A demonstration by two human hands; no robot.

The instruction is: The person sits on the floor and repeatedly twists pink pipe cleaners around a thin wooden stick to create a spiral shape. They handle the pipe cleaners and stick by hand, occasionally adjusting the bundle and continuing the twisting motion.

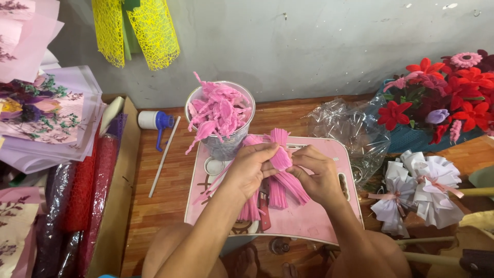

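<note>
Over the pink lap tray [329, 216], the left hand [250, 167] and right hand [315, 174] both pinch a bundle of pink pipe cleaners [280, 154], fingers closed on its folded middle. The fuzzy wires look light and bendable, best held at that bend, while the loose ends trail down toward the tray.

Over the middle of a pink lap tray [319, 216], the left hand [252, 167] and the right hand [316, 172] pinch a bundle of pink pipe cleaners [280, 154] between their fingertips, with more loose ones [280, 193] fanned on the tray beneath. At the tray's far left corner stands a clear cup [221, 121] stuffed with pink twisted pieces. A white stick [164, 157] lies on the wooden floor [164, 206] off the tray's left edge, crumpled clear plastic [350, 128] off its far right corner.
</note>
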